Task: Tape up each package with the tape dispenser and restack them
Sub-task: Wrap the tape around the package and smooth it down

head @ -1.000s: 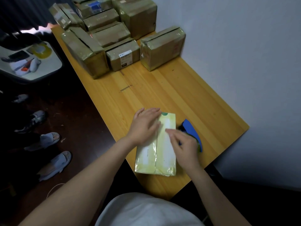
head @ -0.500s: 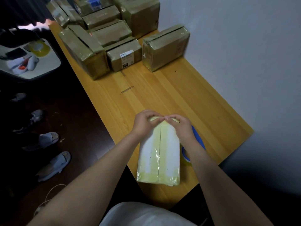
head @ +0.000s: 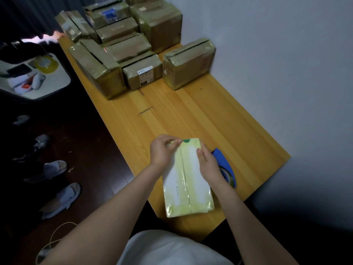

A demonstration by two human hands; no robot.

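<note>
a wooden table [head: 210,115] runs away from the viewer, its right long edge against a pale wall [head: 277,73] and its left long edge open to a dark floor [head: 91,150]. the near end stops at the person's body. the middle of the table is bare wood, between the near work spot and a cluster of brown boxes [head: 133,44] at the far end. one brown box [head: 189,62] stands apart from that cluster, beside the wall.

a yellow and white package [head: 188,190] lies flat at the near end, close to the table's left edge. its long axis runs nearly straight away from the viewer, with a tape seam down the middle. a green mark is on its far end.

the left hand [head: 162,152] has curled fingers pinching the package's far left corner. the right hand [head: 209,165] lies along the right long edge with the thumb on top. its fingers go down the side out of view, so grip or mere pressing cannot be told.

a blue dispenser [head: 223,163] sits on the table just right of the package, partly behind the right hand.

the boxes are all wrapped in glossy tape, contents hidden. on the floor to the left are slippers [head: 61,199], and a low white tray [head: 63,85] holding a yellow roll [head: 46,64].
</note>
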